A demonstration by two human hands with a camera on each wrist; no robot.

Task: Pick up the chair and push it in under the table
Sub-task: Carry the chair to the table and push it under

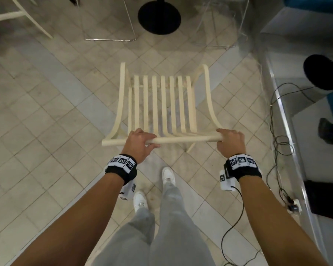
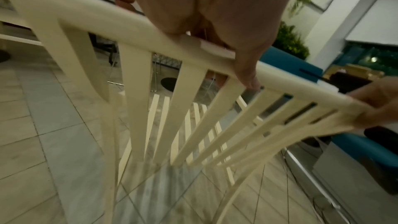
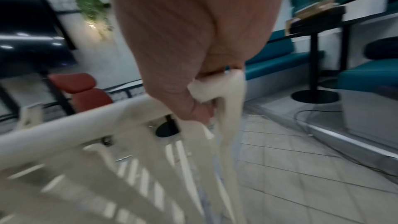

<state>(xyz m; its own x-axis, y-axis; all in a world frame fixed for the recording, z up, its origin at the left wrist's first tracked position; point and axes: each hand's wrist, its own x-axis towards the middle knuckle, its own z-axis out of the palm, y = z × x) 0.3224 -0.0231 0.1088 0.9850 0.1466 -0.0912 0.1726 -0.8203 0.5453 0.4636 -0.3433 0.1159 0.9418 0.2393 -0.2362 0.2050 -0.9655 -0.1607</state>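
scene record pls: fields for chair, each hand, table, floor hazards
chair: cream slatted chair, facing away from the person, held by its top rail
left hand: grips the rail left of middle
right hand: grips the rail's right end
table: black round base ahead of the chair; top not in view
hazards: cables on the floor at right
lifted: cannot tell
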